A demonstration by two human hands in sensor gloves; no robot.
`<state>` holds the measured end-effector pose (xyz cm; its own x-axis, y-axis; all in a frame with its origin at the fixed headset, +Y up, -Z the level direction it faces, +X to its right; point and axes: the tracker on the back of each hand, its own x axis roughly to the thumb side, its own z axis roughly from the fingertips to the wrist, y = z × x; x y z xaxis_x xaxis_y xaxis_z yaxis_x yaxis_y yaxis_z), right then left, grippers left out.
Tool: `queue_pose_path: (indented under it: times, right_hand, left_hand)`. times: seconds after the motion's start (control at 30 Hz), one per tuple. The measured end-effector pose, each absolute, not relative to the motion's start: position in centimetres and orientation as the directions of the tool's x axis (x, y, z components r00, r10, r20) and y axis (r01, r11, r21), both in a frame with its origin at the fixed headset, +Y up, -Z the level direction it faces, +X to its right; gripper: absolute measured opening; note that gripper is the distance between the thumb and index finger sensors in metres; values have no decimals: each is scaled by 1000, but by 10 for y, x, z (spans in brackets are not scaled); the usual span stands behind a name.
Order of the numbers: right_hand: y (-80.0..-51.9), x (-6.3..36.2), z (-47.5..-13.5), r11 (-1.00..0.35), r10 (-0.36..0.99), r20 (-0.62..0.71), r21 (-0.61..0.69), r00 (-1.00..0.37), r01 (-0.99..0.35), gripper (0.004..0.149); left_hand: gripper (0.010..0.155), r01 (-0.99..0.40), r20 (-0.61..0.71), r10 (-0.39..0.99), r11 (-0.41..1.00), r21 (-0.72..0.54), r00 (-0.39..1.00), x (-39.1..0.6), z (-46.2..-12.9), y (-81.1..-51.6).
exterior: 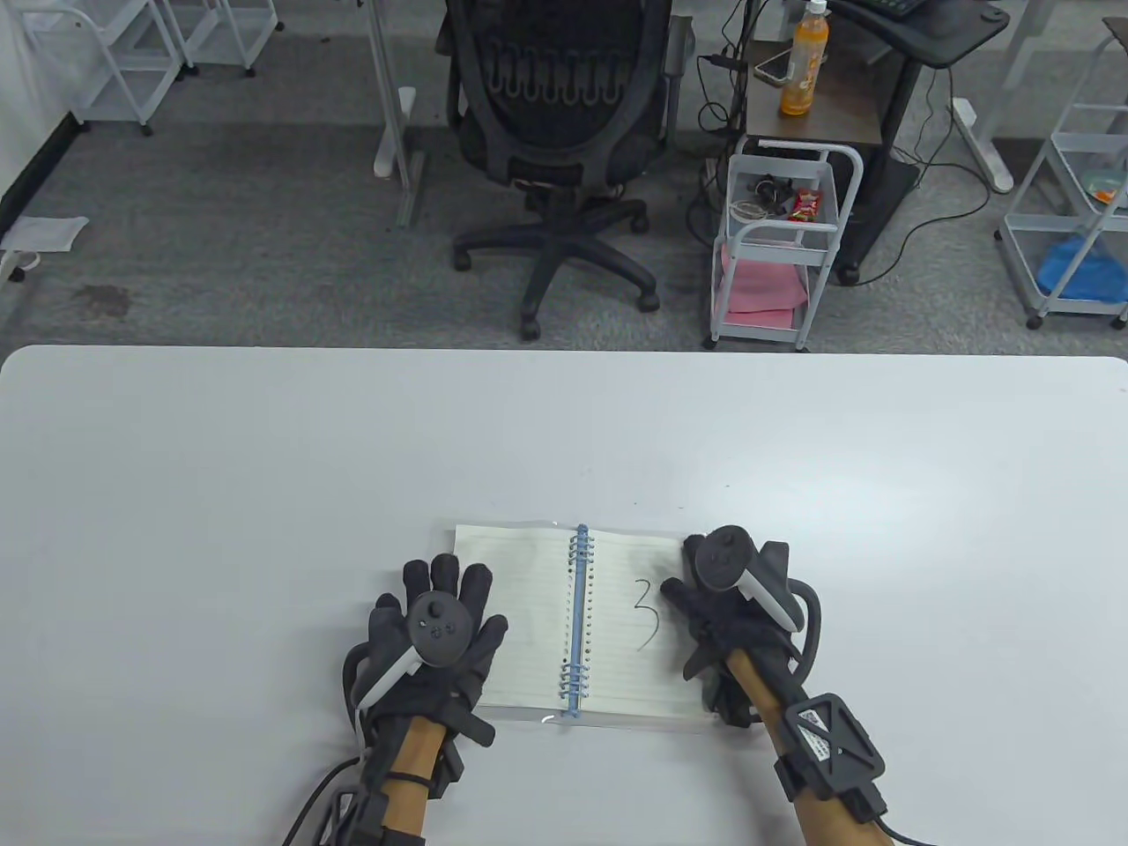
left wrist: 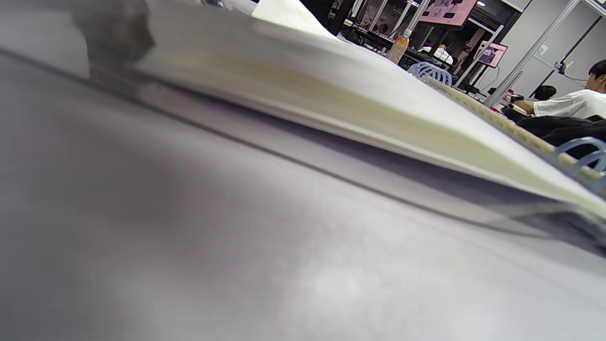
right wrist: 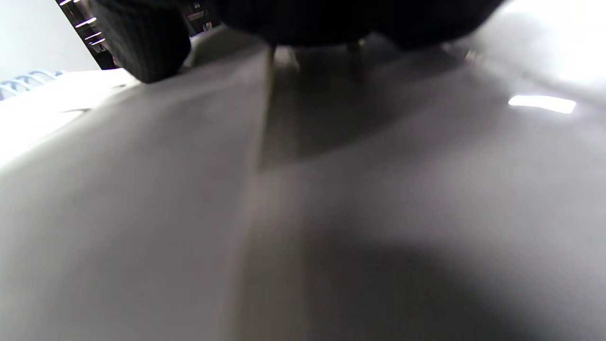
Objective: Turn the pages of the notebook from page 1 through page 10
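An open spiral notebook (exterior: 608, 617) with a blue wire binding (exterior: 577, 621) lies near the table's front edge. Its right page bears a handwritten "3" (exterior: 646, 614). My left hand (exterior: 441, 617) rests flat, fingers spread, on the left page's outer edge. My right hand (exterior: 705, 608) sits at the right page's outer edge, fingers curled over the page rim; whether it pinches a sheet is hidden. The left wrist view shows the stack of page edges (left wrist: 331, 94) from table level. The right wrist view shows dark gloved fingers (right wrist: 142, 42) above the blurred page.
The white table (exterior: 264, 458) stretches wide around the notebook. Beyond its far edge stand a black office chair (exterior: 564, 132), a small white cart (exterior: 780, 247) and a side table with an orange bottle (exterior: 804, 62).
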<state>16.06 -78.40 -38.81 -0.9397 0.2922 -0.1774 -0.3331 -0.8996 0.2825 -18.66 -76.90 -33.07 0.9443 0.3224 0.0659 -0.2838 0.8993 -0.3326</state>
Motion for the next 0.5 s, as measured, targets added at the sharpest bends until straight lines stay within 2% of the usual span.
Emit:
queue_pose_path:
  times: [0.23,0.4,0.5]
  right_hand:
    - [-779,160,-384,-899,352,-143,224,-925,-377,57]
    - [-765,161,-377,-790,552,-121,240,-825,-564,52]
    - [-758,161,-374,-646,707,-117,293,-697,-705,54]
  left_hand:
    - [69,-336,43,367,888,-313,929,-196,-330,-766]
    - [69,-353,34,382,881,-314,924,-199,-330,-766]
    - [69,-356,31,384,880,-313,923,-199,-330,-765]
